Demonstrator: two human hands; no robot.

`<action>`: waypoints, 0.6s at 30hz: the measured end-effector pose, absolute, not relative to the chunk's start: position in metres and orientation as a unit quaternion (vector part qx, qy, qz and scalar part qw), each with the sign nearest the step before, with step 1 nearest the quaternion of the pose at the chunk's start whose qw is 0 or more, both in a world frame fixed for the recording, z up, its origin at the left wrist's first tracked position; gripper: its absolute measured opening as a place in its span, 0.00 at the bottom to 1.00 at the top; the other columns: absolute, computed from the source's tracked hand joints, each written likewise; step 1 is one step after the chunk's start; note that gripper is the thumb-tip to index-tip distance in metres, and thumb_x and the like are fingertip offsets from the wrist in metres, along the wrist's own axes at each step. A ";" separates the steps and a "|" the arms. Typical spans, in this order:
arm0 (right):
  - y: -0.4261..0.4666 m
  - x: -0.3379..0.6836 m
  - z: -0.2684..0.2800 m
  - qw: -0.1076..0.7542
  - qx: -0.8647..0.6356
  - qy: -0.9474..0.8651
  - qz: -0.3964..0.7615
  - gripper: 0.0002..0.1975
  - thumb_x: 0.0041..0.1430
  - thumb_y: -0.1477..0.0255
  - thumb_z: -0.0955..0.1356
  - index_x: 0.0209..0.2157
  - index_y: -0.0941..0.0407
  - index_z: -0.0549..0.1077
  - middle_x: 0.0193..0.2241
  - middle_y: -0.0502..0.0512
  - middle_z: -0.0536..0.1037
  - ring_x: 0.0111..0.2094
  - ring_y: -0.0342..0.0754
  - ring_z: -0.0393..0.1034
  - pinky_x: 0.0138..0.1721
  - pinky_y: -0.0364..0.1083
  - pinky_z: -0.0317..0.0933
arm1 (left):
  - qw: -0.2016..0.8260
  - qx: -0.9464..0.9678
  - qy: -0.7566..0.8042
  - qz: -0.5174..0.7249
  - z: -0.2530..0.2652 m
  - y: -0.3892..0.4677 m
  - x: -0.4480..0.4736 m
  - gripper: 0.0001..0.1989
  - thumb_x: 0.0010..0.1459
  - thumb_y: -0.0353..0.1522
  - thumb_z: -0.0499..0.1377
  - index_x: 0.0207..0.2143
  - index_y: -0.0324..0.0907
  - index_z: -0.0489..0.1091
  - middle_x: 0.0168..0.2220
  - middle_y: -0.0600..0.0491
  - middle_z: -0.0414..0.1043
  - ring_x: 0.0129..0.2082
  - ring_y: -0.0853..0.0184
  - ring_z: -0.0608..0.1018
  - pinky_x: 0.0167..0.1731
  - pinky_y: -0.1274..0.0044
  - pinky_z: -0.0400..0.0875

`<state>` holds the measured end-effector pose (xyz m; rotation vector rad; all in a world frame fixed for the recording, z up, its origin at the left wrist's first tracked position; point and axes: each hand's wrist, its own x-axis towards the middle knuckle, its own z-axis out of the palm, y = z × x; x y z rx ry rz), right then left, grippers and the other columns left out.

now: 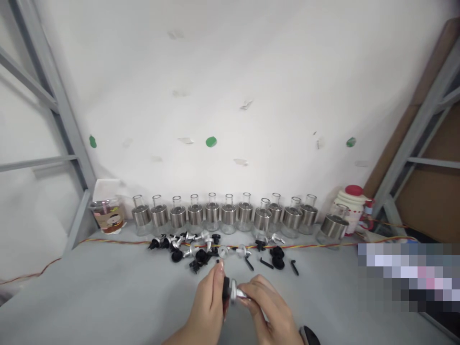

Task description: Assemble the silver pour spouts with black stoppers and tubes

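In front of me, low in the head view, my left hand (208, 302) is closed around a round black cap-like part (225, 288). My right hand (269, 306) pinches the narrow end of a silver pourer-like piece (234, 291), whose wide disc faces the black part. The two pieces meet or nearly meet between my hands; I cannot tell whether they are joined. A small black tip (217, 261) shows at my left thumb. Just beyond lie loose black caps (278, 262), silver pourer pieces (192, 250) and several small black levers (266, 263).
Several glass bottles with metal sleeves (212, 211) line the white wall. A drink cup (109, 218) stands at the left, a cream jug with a red lid (354, 203) at the right. A twisted red-yellow wire (305, 246) crosses the grey table (108, 292). Grey metal frames (61, 105) flank both sides.
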<state>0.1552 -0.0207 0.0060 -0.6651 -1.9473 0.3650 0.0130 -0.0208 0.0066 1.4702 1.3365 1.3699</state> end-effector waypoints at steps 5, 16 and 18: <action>-0.021 0.153 0.005 0.507 -0.315 -0.781 0.185 0.07 0.57 0.77 0.59 0.34 0.56 0.67 0.24 0.54 0.69 0.27 0.47 0.63 0.28 0.45 0.60 | 0.374 0.566 0.519 0.519 0.002 -0.021 0.012 0.19 0.55 0.47 0.44 0.27 0.44 0.64 0.17 0.56 0.62 0.20 0.67 0.66 0.22 0.78 0.61; -0.022 0.152 0.012 0.481 -0.356 -0.761 0.251 0.08 0.58 0.71 0.60 0.29 0.57 0.67 0.23 0.52 0.67 0.26 0.45 0.63 0.29 0.42 0.59 | 0.216 0.701 0.478 0.483 0.012 -0.020 0.007 0.15 0.61 0.36 0.39 0.27 0.43 0.60 0.21 0.56 0.61 0.21 0.69 0.66 0.24 0.79 0.60; -0.023 0.154 0.012 0.491 -0.324 -0.785 0.195 0.07 0.58 0.76 0.59 0.31 0.57 0.67 0.23 0.53 0.67 0.27 0.46 0.61 0.29 0.43 0.58 | 0.206 0.701 0.464 0.501 0.011 -0.023 0.011 0.15 0.61 0.36 0.39 0.29 0.43 0.62 0.21 0.55 0.64 0.21 0.69 0.68 0.25 0.78 0.62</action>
